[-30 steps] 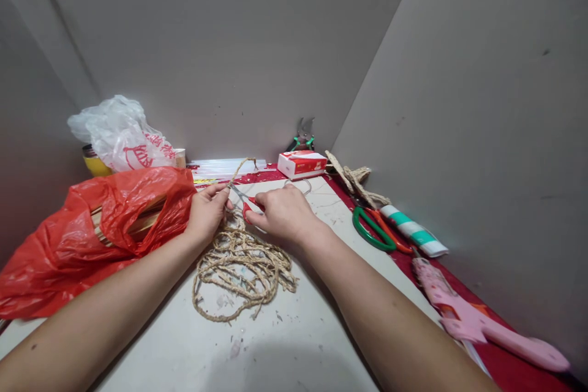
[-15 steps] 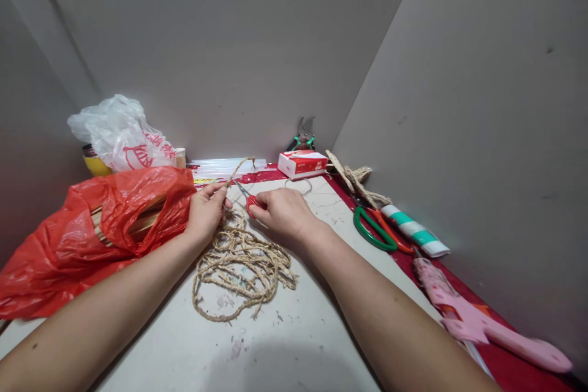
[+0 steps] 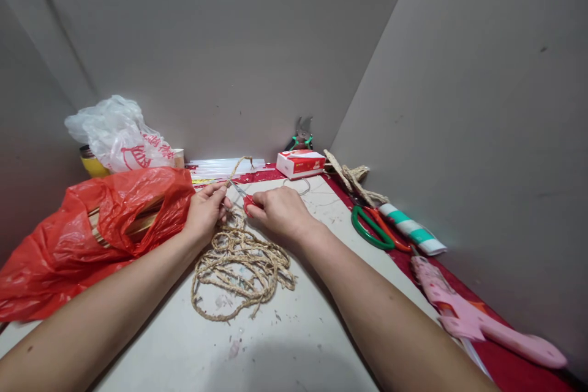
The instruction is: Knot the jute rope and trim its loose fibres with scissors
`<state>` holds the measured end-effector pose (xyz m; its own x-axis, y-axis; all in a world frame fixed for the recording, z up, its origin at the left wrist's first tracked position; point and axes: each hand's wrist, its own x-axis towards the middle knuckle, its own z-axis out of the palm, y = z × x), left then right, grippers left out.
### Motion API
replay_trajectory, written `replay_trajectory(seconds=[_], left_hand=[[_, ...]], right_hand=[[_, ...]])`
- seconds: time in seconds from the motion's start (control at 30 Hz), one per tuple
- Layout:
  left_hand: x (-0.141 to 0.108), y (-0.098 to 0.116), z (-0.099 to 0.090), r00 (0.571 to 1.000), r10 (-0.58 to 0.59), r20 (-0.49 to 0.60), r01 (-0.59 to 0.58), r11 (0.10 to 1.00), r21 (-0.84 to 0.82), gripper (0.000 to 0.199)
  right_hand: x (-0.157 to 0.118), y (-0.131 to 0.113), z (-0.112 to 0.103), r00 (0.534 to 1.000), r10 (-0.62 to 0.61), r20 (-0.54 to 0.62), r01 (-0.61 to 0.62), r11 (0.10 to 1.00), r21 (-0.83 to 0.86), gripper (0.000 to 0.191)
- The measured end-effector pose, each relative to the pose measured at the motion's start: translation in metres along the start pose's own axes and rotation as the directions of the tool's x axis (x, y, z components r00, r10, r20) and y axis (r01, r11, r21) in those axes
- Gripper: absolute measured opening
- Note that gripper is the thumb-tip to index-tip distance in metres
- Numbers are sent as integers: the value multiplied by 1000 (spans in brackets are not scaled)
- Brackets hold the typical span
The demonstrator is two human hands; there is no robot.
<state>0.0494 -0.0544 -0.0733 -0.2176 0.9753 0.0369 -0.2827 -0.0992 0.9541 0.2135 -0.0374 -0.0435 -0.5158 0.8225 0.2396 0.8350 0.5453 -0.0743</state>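
A tan braided rope [image 3: 236,275] lies in loose loops on the pale work surface. My left hand [image 3: 204,208] pinches it near one end, and the short free end curves up and to the right above my fingers. My right hand [image 3: 280,211] is closed on the red handles of small scissors [image 3: 239,190]. Their metal blades point left and touch or nearly touch the rope just beside my left fingertips. Whether the blades are parted is too small to tell.
On the left sit a red plastic bag [image 3: 138,190] of thin wooden strips and a white bag [image 3: 124,135]. Clear sticks [image 3: 225,166], a red-and-white box [image 3: 301,164] and pliers [image 3: 303,130] stand behind. Green-handled scissors [image 3: 367,233] and a pink glue gun [image 3: 487,318] lie right.
The scissors' blade tips have come slightly closer to the rope at my left fingertips. The view has shifted a little; otherwise both hands hold nearly the same place.
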Motion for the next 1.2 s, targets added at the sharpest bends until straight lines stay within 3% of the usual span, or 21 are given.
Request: replay_trajectory(seconds=[0.2, 0.5, 0.67, 0.8, 1.2], left_hand=[[1, -1, 0, 1000, -11, 0, 11, 1000, -4, 32], [0, -4, -4, 994, 90, -63, -75, 972, 221, 33], [3, -5, -5, 996, 63, -58, -52, 985, 167, 33], [4, -2, -4, 999, 31, 17, -32, 998, 50, 24], [0, 5, 0, 998, -49, 48, 52, 997, -58, 18]], right_hand=[[-1, 3, 4, 999, 15, -41, -14, 1000, 18, 38], [-2, -6, -2, 1000, 4, 16, -4, 1000, -24, 35], [0, -2, 1, 999, 39, 25, -40, 999, 30, 33], [0, 4, 6, 998, 53, -34, -51, 997, 51, 34], [-2, 2, 6, 999, -40, -23, 40, 999, -15, 37]])
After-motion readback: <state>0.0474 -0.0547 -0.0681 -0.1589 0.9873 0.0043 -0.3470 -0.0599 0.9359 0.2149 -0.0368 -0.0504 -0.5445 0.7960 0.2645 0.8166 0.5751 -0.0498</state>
